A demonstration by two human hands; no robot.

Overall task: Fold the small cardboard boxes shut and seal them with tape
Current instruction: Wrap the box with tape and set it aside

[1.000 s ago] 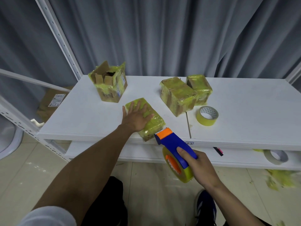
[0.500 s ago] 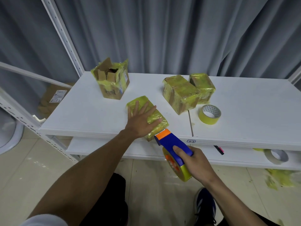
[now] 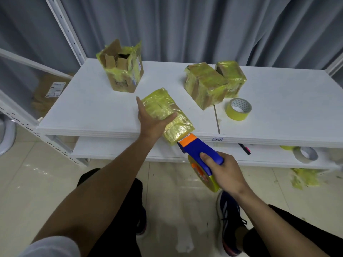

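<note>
Shelf label [image 3: 217, 139] reads "2-2"; left grip [image 3: 150, 122] flat, fingers straight, on taped box [image 3: 161, 104]; right grip [image 3: 226, 173] clamps tape dispenser [image 3: 196, 147]; far-left box [image 3: 122, 76] open-topped.

Even, soft indoor light, faint shadows, wide-angle bending at edges, slight blur

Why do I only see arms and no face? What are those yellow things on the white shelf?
The camera sits on the person's head and looks down, so you see only their own arms. The left hand presses on a yellow-taped box near the white shelf's edge. The right hand grips a blue and orange tape dispenser at that box's near end. Behind stand an open box, a larger taped box, a smaller taped box and a loose tape roll.
</note>
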